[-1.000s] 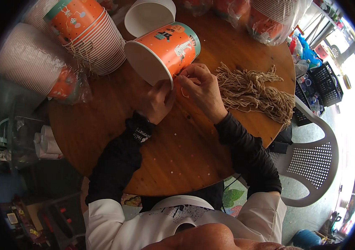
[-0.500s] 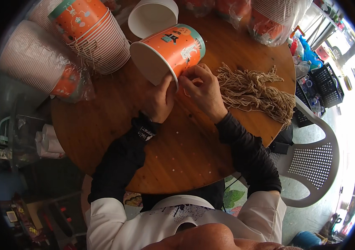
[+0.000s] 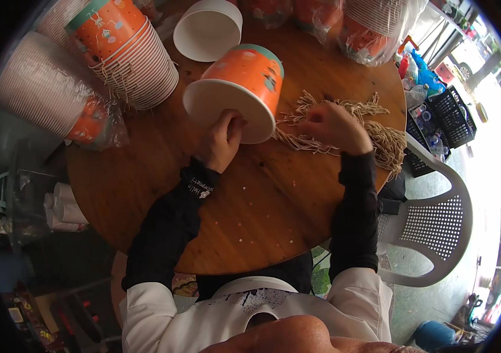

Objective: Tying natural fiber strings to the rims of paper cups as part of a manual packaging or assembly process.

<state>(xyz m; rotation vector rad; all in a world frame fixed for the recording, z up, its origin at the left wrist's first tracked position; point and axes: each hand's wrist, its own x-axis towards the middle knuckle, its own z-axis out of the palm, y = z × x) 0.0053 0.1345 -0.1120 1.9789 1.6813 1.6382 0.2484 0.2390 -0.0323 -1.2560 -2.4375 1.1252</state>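
An orange paper tub [image 3: 249, 72] with a teal band lies tilted over the table, its white open mouth toward me. My left hand [image 3: 222, 140] grips it at the near rim, with fingers reaching into the mouth. To the right, my right hand [image 3: 337, 128] is over a bundle of beige strings [image 3: 385, 141], its fingers curled in and slightly blurred. Whether a string is between those fingers I cannot make out. Another white-lined tub [image 3: 208, 32] stands open just behind the held one.
Tall stacks of nested tubs [image 3: 138, 67] stand at the left, one wrapped in clear plastic [image 3: 44, 88]. More bagged tubs [image 3: 374, 29] line the far edge of the round wooden table [image 3: 250, 200]. A plastic chair [image 3: 433, 226] and black crates [image 3: 452, 117] are at the right.
My right hand has left the tub's rim and moved right, over the strings. The tub has turned in my left hand, showing a different part of its print.
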